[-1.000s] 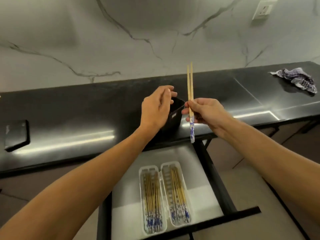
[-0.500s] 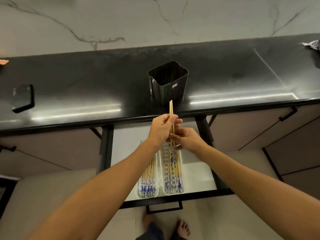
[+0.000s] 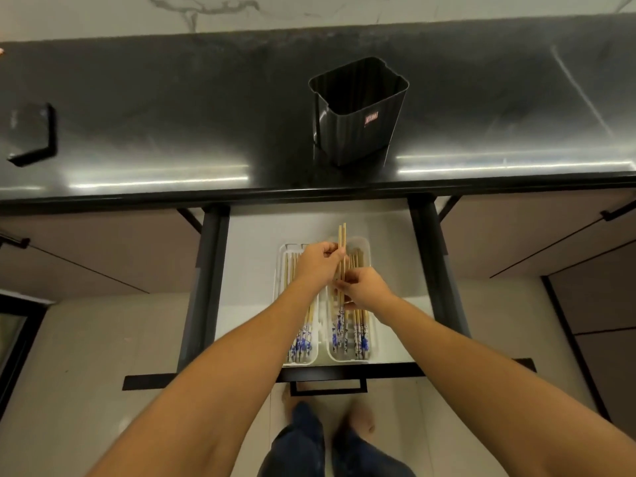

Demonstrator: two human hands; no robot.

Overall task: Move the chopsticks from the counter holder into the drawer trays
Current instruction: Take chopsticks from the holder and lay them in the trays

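Both hands pinch one pair of chopsticks [image 3: 342, 237] over the open drawer [image 3: 251, 270]: the left hand [image 3: 318, 266] grips it near the plain ends and the right hand [image 3: 364, 287] lower down. The pair hangs just above the right tray [image 3: 364, 240], which, like the left tray [image 3: 292, 246] beside it, already holds chopsticks. The black holder [image 3: 358, 111] stands upright on the worktop [image 3: 172, 115] behind the drawer.
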